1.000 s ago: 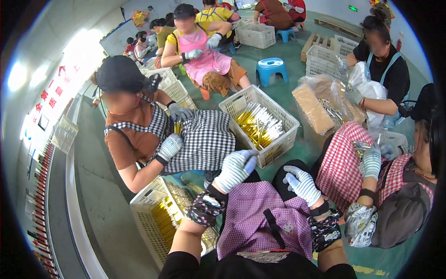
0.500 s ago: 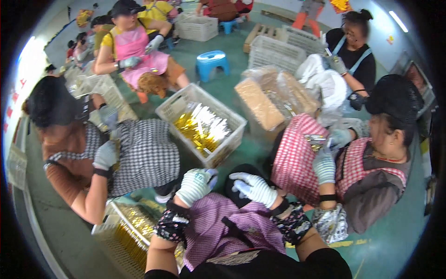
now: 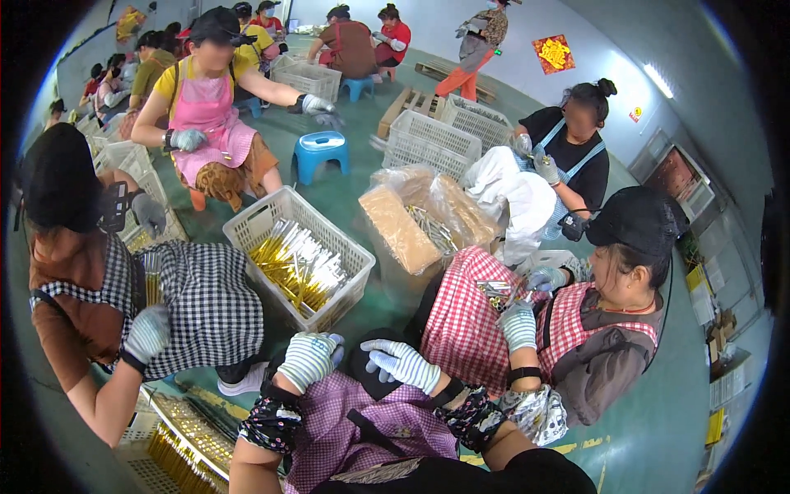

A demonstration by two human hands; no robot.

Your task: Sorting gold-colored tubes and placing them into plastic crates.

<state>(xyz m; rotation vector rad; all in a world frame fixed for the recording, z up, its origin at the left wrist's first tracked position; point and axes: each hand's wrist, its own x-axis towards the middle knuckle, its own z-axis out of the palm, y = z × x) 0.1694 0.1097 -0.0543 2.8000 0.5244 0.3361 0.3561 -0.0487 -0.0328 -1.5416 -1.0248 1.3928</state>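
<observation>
Hovering empty, open-fingered (both gloved), left hand [image 3: 309, 358] and right hand [image 3: 401, 362] above green floor [image 3: 346, 185].

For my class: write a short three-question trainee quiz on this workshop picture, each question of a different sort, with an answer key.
1. True or false: the person's left hand and right hand both wear striped knit gloves.
2. What fills the white basket in front of the hands? A) red cloth B) thin gold sticks C) blue stools
3. What colour is the stool on the green floor?

Key: 1 true; 2 B; 3 blue.
</observation>
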